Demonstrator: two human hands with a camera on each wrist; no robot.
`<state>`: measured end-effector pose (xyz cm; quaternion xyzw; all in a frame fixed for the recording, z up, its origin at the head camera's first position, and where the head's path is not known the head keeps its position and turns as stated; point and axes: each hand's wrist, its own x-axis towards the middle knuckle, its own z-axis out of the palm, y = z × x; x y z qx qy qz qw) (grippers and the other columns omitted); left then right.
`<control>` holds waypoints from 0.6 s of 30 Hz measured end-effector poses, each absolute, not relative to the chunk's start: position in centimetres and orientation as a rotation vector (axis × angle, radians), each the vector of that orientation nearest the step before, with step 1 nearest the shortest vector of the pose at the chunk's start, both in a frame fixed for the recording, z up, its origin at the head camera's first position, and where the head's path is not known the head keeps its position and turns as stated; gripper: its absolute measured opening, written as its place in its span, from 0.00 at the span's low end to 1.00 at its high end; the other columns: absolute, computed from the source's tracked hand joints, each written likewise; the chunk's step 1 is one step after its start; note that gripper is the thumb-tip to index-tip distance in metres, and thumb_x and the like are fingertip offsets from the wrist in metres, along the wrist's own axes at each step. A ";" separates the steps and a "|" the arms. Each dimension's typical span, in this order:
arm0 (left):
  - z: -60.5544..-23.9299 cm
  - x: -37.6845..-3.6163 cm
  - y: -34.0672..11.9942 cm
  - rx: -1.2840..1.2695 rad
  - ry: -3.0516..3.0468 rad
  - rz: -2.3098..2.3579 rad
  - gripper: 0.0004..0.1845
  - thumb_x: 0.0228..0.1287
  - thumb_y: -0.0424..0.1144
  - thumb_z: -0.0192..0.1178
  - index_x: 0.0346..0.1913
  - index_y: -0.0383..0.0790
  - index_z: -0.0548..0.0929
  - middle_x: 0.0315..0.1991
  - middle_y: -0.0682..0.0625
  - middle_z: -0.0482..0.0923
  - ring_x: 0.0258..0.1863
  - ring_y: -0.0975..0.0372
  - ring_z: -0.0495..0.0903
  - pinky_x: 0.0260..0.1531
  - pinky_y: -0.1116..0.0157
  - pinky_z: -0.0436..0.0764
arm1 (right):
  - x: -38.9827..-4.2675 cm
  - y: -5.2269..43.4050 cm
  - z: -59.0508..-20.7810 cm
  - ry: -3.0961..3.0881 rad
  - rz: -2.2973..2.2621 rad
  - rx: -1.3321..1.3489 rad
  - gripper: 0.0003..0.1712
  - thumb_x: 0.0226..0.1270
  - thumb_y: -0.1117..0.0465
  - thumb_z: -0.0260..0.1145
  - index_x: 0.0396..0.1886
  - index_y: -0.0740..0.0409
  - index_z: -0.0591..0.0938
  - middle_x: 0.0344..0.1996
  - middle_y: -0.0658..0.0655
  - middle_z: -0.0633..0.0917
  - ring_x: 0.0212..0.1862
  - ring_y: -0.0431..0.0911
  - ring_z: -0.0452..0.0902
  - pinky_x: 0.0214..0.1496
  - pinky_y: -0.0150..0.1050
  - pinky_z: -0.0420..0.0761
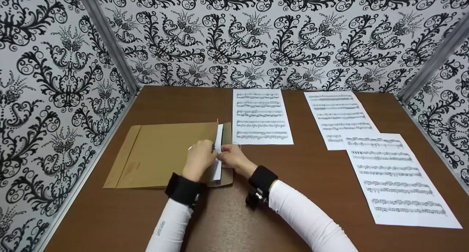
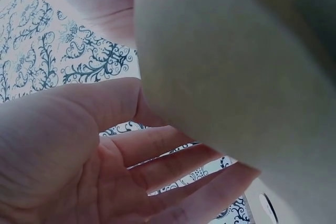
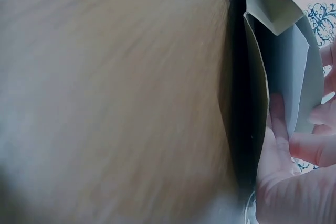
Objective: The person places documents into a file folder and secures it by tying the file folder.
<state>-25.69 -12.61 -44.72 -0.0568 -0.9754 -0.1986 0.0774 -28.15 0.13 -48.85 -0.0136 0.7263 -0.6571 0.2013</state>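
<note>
A brown envelope [image 1: 165, 155] lies flat on the brown table [image 1: 293, 171], its mouth facing right. A white sheet [image 1: 219, 134] sticks partly out of that mouth. My left hand [image 1: 200, 157] sits on the mouth's edge and holds the envelope's upper layer [image 2: 236, 66] between thumb and fingers [image 2: 178, 161]. My right hand [image 1: 231, 157] is right beside it, pinching the sheet's edge. In the right wrist view the envelope [image 3: 105, 87] fills the left side, and the right hand's fingers [image 3: 278, 129] lie on the sheet [image 3: 294, 77] at the opening.
Three printed music sheets lie on the table: one [image 1: 261, 116] behind the envelope's mouth, one [image 1: 339, 118] at the back right, one [image 1: 397, 178] overlapping it at the right. Black-and-white patterned walls [image 1: 55, 98] close in three sides.
</note>
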 end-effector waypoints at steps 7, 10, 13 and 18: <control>-44.7 -25.8 -12.8 -0.190 -2.922 -0.621 0.08 0.59 0.32 0.63 0.27 0.30 0.83 0.35 0.32 0.88 0.35 0.39 0.87 0.34 0.43 0.83 | -28.3 -0.4 -49.1 2.006 -1.845 -0.043 0.13 0.66 0.74 0.53 0.44 0.71 0.82 0.20 0.45 0.74 0.27 0.35 0.74 0.28 0.27 0.78; -44.6 -25.7 -12.9 -0.187 -2.929 -0.632 0.07 0.59 0.32 0.62 0.27 0.30 0.83 0.36 0.32 0.88 0.36 0.39 0.87 0.35 0.43 0.83 | -28.2 -0.6 -49.2 1.996 -1.852 -0.035 0.16 0.66 0.74 0.52 0.48 0.71 0.82 0.18 0.44 0.73 0.26 0.35 0.73 0.29 0.27 0.77; -44.6 -25.7 -12.9 -0.191 -2.936 -0.633 0.07 0.61 0.33 0.63 0.29 0.30 0.83 0.37 0.32 0.88 0.37 0.39 0.88 0.36 0.43 0.84 | -28.1 -0.7 -49.1 2.006 -1.837 -0.032 0.18 0.69 0.72 0.53 0.53 0.71 0.82 0.21 0.44 0.74 0.28 0.35 0.72 0.30 0.28 0.77; -44.6 -25.7 -13.0 -0.204 -2.937 -0.644 0.08 0.64 0.34 0.64 0.33 0.29 0.84 0.38 0.33 0.88 0.39 0.39 0.87 0.37 0.43 0.84 | -28.2 -1.0 -49.2 2.015 -1.819 -0.029 0.20 0.75 0.69 0.54 0.61 0.70 0.80 0.27 0.46 0.77 0.32 0.37 0.74 0.32 0.29 0.79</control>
